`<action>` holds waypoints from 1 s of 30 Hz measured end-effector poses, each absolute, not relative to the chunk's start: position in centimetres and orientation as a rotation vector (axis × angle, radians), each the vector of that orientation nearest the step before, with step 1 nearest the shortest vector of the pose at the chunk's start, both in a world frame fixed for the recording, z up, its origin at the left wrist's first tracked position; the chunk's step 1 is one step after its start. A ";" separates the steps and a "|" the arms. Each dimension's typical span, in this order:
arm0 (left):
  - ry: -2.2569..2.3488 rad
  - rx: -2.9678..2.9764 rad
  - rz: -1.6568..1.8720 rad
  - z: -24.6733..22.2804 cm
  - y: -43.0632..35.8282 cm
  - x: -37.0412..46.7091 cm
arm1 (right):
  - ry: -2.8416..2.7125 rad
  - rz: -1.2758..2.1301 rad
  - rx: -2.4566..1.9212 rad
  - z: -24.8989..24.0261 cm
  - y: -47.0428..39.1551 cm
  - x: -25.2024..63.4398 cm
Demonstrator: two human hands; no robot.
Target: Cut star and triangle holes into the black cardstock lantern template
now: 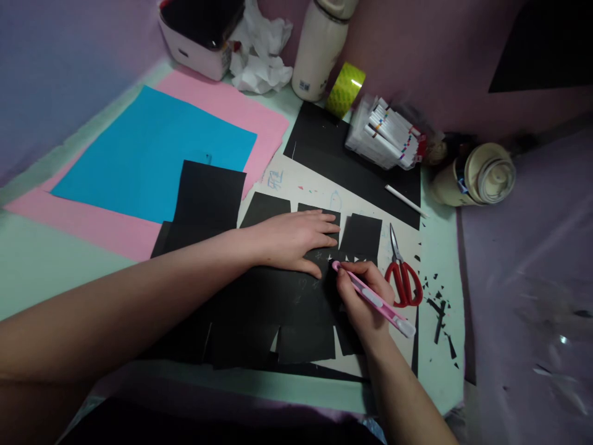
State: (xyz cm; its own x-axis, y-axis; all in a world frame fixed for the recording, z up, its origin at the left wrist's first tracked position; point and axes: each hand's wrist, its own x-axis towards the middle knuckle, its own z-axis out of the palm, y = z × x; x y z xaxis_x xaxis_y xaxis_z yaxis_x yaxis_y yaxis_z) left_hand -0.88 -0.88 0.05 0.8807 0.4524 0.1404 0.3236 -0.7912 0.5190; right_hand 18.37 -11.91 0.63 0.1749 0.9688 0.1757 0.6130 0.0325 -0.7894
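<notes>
Your left forearm (139, 290) slants in from lower left; the open left hand (294, 238) lies flat on black paper (306, 340) at centre. Your right hand (364, 312) grips the pink craft knife (393, 318), tip pointing upper left, just beside your left thumb.

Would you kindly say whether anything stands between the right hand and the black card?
Nothing visible does: the right hand holds the pink knife, its tip at the black card. The left hand lies beside the tip, not under it.
</notes>
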 end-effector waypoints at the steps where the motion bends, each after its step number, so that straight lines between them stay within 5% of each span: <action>1: 0.567 2.558 0.343 0.1 -0.9 -0.9 | -1.526 0.585 -1.676 0.7 -11.9 18.4; 30: 0.562 2.539 0.370 0.1 -0.9 -0.9 | -1.443 0.476 -1.621 1.0 -12.0 18.6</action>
State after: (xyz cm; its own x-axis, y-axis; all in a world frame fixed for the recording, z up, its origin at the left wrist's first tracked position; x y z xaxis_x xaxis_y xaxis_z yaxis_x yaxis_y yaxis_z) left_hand -0.86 -0.88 0.06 0.8772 0.4564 0.1490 0.3178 -0.7846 0.5323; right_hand 18.57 -12.00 0.97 0.2489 0.9314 0.2655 0.5903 0.0714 -0.8040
